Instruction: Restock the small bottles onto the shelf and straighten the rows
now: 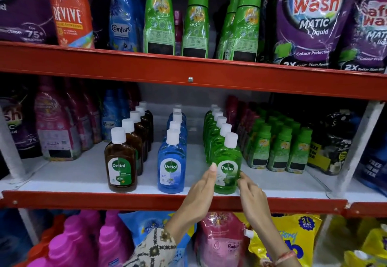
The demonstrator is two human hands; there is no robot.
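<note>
Both hands are flanking the front green bottle at the shelf edge. The left hand is touching its side from nine o'clock, fingers straight; the right hand is at its four o'clock, fingertips against it. Neither is closing round it. Blue bottles and brown bottles are standing in rows at nine o'clock.

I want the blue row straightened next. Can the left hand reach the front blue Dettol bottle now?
Probably yes: the left hand is just beside the front blue Dettol bottle, with bare shelf between and nothing blocking.
</note>
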